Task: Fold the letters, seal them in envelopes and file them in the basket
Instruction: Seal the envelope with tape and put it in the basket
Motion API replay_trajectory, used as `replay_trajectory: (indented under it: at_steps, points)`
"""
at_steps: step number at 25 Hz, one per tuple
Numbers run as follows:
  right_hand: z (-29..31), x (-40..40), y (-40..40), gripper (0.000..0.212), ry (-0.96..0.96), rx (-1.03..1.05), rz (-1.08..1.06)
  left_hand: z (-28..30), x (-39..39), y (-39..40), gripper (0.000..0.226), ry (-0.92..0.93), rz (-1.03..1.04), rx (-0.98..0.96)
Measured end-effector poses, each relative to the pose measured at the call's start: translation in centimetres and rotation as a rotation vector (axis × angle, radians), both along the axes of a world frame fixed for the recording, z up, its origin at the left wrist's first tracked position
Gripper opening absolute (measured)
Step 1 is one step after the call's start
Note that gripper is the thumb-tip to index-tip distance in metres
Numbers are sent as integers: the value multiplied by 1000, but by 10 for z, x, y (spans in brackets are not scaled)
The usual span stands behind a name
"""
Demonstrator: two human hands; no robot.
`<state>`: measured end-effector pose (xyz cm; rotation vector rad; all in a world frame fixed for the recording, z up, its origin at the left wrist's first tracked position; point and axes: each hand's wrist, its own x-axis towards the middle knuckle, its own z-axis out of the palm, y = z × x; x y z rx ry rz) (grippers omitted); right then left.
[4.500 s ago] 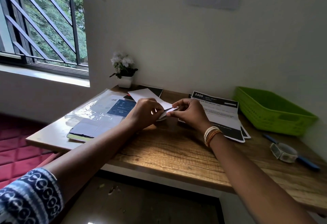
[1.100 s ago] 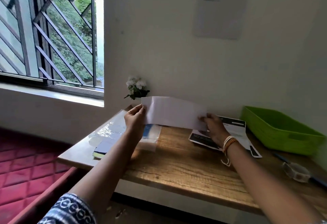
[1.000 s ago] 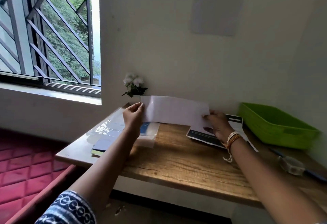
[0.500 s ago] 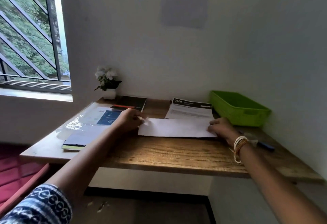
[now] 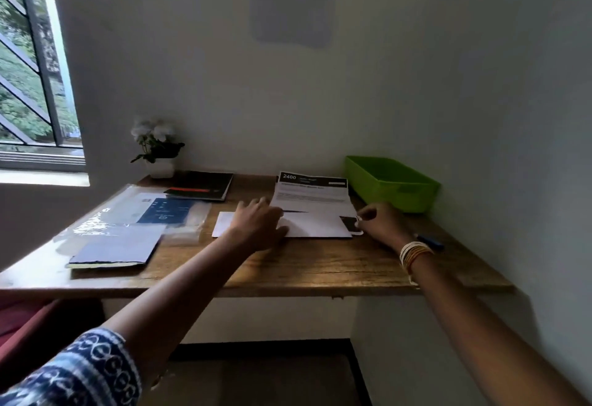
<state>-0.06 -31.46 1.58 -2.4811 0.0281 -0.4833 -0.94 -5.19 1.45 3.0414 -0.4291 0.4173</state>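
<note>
Wooden desk [image 5: 288, 264] fills the corner of the room, and a white envelope [image 5: 314, 227] lies flat on it near the middle. The left hand [image 5: 259, 224] rests palm down on the envelope's left half, fingers straight and spread toward the wall. The right hand [image 5: 379, 221] sits at the envelope's right end with its fingers curled in, pinching something small and pale at the fingertips; what it is cannot be made out. A stack of bangles [image 5: 413, 255] circles the right wrist. Just behind the envelope, touching its far edge, lies a printed letter [image 5: 312, 192] with a black header band. The green basket [image 5: 392, 183] stands at the back right corner against the wall, just beside the letter. A blue pen [image 5: 431, 240] lies on the desk to the right of the right wrist. On the left half of the desk are a clear plastic sleeve [image 5: 128, 213] with a dark blue card in it, a grey notebook [image 5: 118, 253] nearer the front edge, and a black book [image 5: 201, 186] near the wall. A small potted plant [image 5: 155, 146] with white flowers stands in the back left corner.
</note>
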Motion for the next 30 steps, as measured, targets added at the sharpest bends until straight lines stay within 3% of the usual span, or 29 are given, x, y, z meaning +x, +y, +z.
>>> replay_trajectory:
  at_steps: [5, 9, 12, 16, 21, 28, 30]
  points:
    - [10, -21, -46, 26, -93, -47, -169, 6, -2, -73, 45, 43, -222, -11]
    - [7, -35, -65, 26, 38, -226, -252, 4, 2, -99, 43, 15, -307, -12]
    - [7, -38, -69, 25, 23, -211, -213, 2, 7, -100, 39, -23, -354, -50]
    - [16, -26, -39, 17, -90, 201, -20, 6, 14, -88, 28, -63, -413, -259]
    - [17, 7, 21, 24, -62, 705, 266, 14, 22, -68, 21, -102, -454, -726]
    - [11, 47, 62, 24, 55, 873, 486, 0, 44, -42, 24, -237, -340, -929]
    - [7, 51, 62, 28, -45, 768, 435, 1, 46, -40, 23, -236, -342, -936]
